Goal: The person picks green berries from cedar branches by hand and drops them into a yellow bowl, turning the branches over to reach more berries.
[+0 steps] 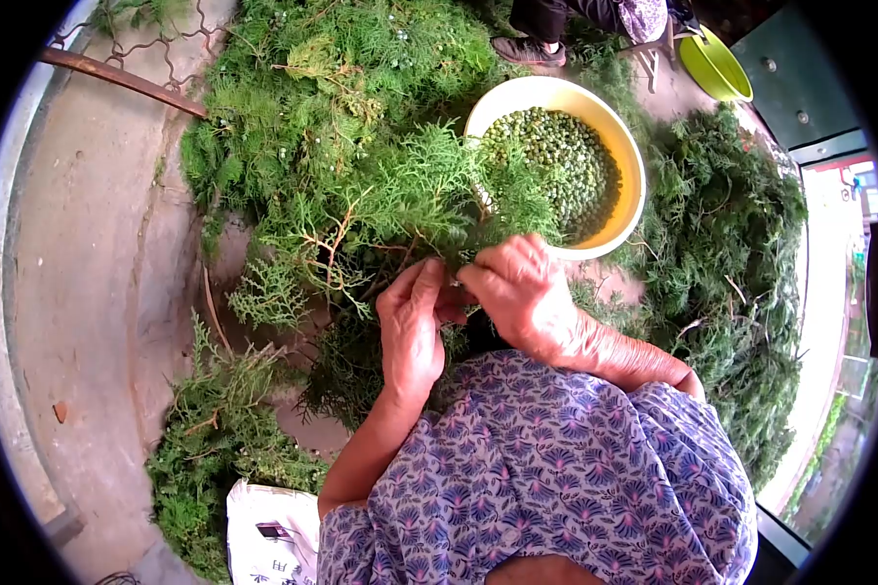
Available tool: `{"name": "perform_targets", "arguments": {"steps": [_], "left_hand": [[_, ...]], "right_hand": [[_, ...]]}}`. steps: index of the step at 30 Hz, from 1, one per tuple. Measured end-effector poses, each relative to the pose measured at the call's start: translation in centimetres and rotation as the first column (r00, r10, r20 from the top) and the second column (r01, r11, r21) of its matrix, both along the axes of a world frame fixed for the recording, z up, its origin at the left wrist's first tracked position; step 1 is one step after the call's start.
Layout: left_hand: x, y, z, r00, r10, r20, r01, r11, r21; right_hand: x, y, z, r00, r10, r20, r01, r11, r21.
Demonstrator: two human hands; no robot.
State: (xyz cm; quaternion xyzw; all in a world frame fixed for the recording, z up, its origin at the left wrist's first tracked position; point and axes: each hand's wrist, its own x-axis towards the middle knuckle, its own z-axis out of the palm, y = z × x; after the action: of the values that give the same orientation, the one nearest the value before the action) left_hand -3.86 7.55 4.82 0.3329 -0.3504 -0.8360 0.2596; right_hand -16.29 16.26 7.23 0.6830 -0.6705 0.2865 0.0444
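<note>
My left hand (413, 327) is closed around the stem end of a leafy green evergreen branch (429, 180), whose scaly fronds fan out away from me. Close beside it, my right hand (525, 292) is curled with thumb and fingers pinched together; what lies between those fingertips is hidden. Just beyond my right hand stands a yellow basin (634, 180), partly filled with small round green cones or berries (566, 161). Some fronds of the branch hang over the basin's near-left rim.
Heaped evergreen branches lie ahead (312, 97), on the right (722, 253) and at lower left (224, 439). A white sack (273, 531) lies near my left side. Another person's shoe (529, 52) and a green basin (714, 66) are at the back. A metal rail (122, 80) stands at upper left.
</note>
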Motion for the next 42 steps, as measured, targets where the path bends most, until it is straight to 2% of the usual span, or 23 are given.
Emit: {"name": "perform_targets", "arguments": {"steps": [3,4,6,7,10,11,13,14,15,16,17,18,20,24,26,28,30,32,34,35,36,40,42], "left_hand": [[0.2,-0.8,-1.0,0.999,0.037,0.011,-0.038,0.994,0.101],[0.1,-0.7,-0.9,0.999,0.035,0.014,-0.036,0.994,0.102],[-0.5,-0.4,-0.6,0.992,0.059,0.114,-0.059,0.998,-0.008],[-0.6,-0.5,-0.4,0.988,0.089,0.127,-0.100,0.992,0.083],[-0.6,-0.6,-0.2,0.992,0.059,0.113,-0.066,0.996,0.064],[-0.5,-0.6,-0.2,0.989,0.062,0.137,-0.077,0.991,0.108],[0.4,-0.5,-1.0,0.990,0.052,0.134,-0.067,0.991,0.112],[0.3,-0.9,-1.2,0.993,0.033,0.114,-0.045,0.994,0.099],[-0.2,-0.8,-1.2,0.988,0.069,0.136,-0.089,0.985,0.146],[-0.1,-0.9,-0.7,0.985,0.038,0.165,-0.061,0.989,0.137],[-0.1,-1.0,-0.3,0.983,0.023,0.181,-0.053,0.986,0.159],[-0.3,-1.0,0.2,0.991,0.044,0.124,-0.062,0.987,0.149],[0.3,-1.3,-0.9,0.992,0.002,0.126,-0.014,0.996,0.093],[0.2,-1.2,-1.3,0.993,0.037,0.114,-0.045,0.997,0.067],[0.3,-1.1,-1.6,0.995,0.028,0.095,-0.035,0.997,0.073],[0.8,-0.3,-1.8,0.993,0.044,0.107,-0.056,0.992,0.117],[0.0,-0.9,-1.7,0.990,0.074,0.121,-0.088,0.989,0.116],[0.2,-1.1,-2.2,0.991,0.049,0.127,-0.057,0.997,0.061],[0.3,-1.3,-2.2,0.995,0.039,0.087,-0.042,0.999,0.030],[0.2,-1.2,-2.1,0.996,0.050,0.080,-0.054,0.998,0.044],[0.2,-1.2,-2.0,0.996,0.048,0.072,-0.052,0.998,0.046],[0.3,-1.0,-1.7,0.993,0.045,0.111,-0.053,0.996,0.071],[0.2,-0.9,-1.0,0.996,0.078,0.050,-0.083,0.990,0.112]], "right_hand": [[1.2,0.7,-0.2,0.991,0.110,0.077,-0.114,0.992,0.060],[1.3,0.8,-0.4,0.991,0.107,0.081,-0.112,0.992,0.062],[1.5,0.7,-0.9,0.971,0.180,0.157,-0.186,0.982,0.022],[1.4,0.7,-0.9,0.963,0.198,0.180,-0.210,0.977,0.047],[1.5,0.8,-1.1,0.931,0.239,0.276,-0.262,0.964,0.047],[1.3,0.9,-0.6,0.931,0.240,0.274,-0.263,0.964,0.047],[0.8,0.9,0.7,0.891,0.180,0.417,-0.196,0.981,-0.004],[0.8,0.7,0.9,0.871,0.112,0.478,-0.073,0.992,-0.100],[0.7,0.7,-0.3,0.813,0.051,0.580,-0.006,0.997,-0.079],[0.6,0.1,-0.2,0.739,-0.004,0.674,0.054,0.997,-0.053],[0.4,0.0,0.8,0.835,-0.099,0.542,0.096,0.995,0.034],[0.3,-0.4,0.4,0.806,-0.153,0.571,0.109,0.988,0.112],[0.4,-0.8,-0.8,0.790,-0.170,0.589,0.091,0.983,0.162],[0.4,-1.5,-2.1,0.729,-0.244,0.640,0.173,0.970,0.172],[0.3,-1.8,-2.0,0.505,-0.320,0.802,0.119,0.946,0.302],[0.7,-1.8,-2.2,0.527,-0.294,0.798,0.143,0.956,0.257],[0.7,-2.3,-2.4,0.796,-0.158,0.584,0.145,0.987,0.069],[0.5,-2.4,-2.4,0.750,-0.150,0.645,0.092,0.988,0.123],[0.5,-2.6,-2.2,0.750,-0.169,0.640,0.149,0.985,0.085],[0.1,-2.7,-2.3,0.767,-0.184,0.614,0.093,0.980,0.177],[-0.1,-2.6,-2.0,0.765,-0.139,0.629,0.032,0.983,0.179],[0.0,-2.4,-2.0,0.757,-0.113,0.644,0.014,0.987,0.157],[0.0,-2.3,-2.1,0.757,-0.078,0.649,0.000,0.993,0.119]]}}
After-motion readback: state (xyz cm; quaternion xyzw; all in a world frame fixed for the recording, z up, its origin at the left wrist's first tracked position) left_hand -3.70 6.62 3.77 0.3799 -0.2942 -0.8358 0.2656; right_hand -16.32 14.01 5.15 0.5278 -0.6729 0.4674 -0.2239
